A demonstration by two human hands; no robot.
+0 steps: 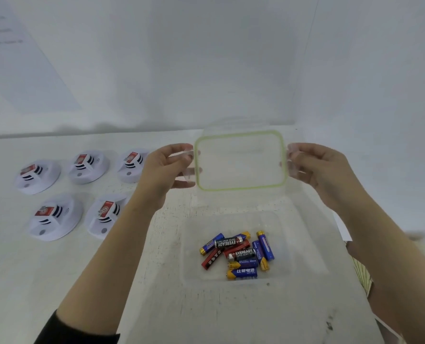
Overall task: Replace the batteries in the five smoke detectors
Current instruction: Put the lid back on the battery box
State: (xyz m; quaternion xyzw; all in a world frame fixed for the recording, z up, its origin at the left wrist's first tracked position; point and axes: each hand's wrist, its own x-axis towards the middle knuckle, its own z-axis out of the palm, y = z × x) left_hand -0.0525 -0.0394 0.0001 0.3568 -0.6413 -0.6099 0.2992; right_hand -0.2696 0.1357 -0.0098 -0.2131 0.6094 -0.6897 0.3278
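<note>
Both hands hold a clear plastic lid with a green seal (241, 135) upright between them. The left hand (165, 170) grips its left edge, fingers (181, 155) curled round the clear side clip. The right hand (315, 167) pinches the opposite clip, its fingertips (293, 151) showing through the plastic. The lid hangs in the air, touching nothing but the two sets of fingers.

Below the fingers and nearer the person, the open clear container (303, 234) stands on the white table (57, 269). On its floor lies a loose heap of AA batteries (238, 254), blue, red and black ones, several crossing over each other.

To the outer side of the left fingers, well apart from the lid, five white smoke detectors (88, 166) sit on the table in two rows, three farther and two nearer. Each has a red-labelled block in its upper face. The nearest of them lies just beside the left wrist. A black sleeve (77, 331) covers the left forearm near the elbow.
</note>
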